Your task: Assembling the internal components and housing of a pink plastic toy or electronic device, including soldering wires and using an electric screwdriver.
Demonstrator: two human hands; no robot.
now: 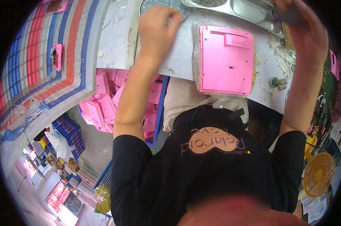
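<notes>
My left hand [158,28] reaches over a round dish [183,7] of small shiny metal pieces, its fingers bent and pressed together; whether a piece is between them is hidden. Raised at the upper right, my right hand [312,34] is curled around a dark, blurred object [292,16] whose kind I cannot make out. Between my forearms a flat pink plastic panel [227,62] with a raised block and small holes lies on a wrapped pad at the table's front edge. Neither hand touches the panel.
A steel tray [249,10] stands at the back of the table [174,62]. White plastic bits [285,66] and two small rolls lie to the right. A blue crate [161,113] of pink panels sits below left. A yellow fan [319,175] is at the lower right.
</notes>
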